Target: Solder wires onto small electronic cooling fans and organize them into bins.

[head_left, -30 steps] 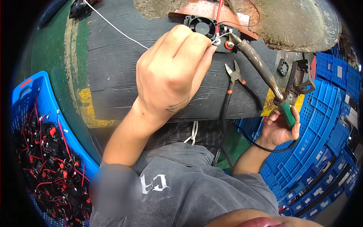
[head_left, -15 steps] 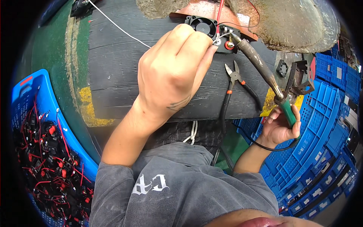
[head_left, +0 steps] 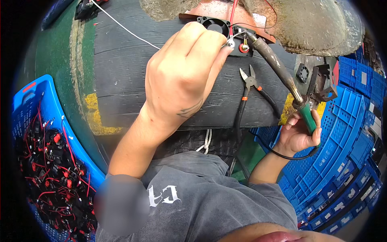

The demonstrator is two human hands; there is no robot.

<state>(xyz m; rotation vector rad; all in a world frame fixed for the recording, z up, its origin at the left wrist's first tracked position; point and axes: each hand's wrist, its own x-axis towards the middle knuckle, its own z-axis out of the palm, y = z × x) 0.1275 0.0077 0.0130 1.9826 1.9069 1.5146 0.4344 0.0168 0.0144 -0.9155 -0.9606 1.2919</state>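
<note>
My right hand (head_left: 301, 131) is closed around the green handle of a soldering iron (head_left: 278, 66). The iron's tip rests at the metal terminals of a small black part (head_left: 245, 35) with a red ring. My left hand (head_left: 181, 68) pinches a thin solder wire (head_left: 238, 36), whose end meets the iron's tip. From behind that hand, a pale strand of wire (head_left: 125, 30) runs off to the upper left. A black cooling fan (head_left: 215, 27) sits just beyond my left fingers, partly covered by them. A red wire (head_left: 234, 12) runs up from the part.
Orange-marked cutting pliers (head_left: 250, 82) lie on the dark bench mat (head_left: 125, 80). A loose fan (head_left: 302, 73) and a black metal bracket (head_left: 322, 82) sit to the right. At left stands a blue crate (head_left: 50, 94) of red-wired parts; blue baskets (head_left: 342, 117) are stacked at right.
Both hands keep nearly the same places. The iron's tip and the solder wire stay at the terminals, with only slight shifts.
</note>
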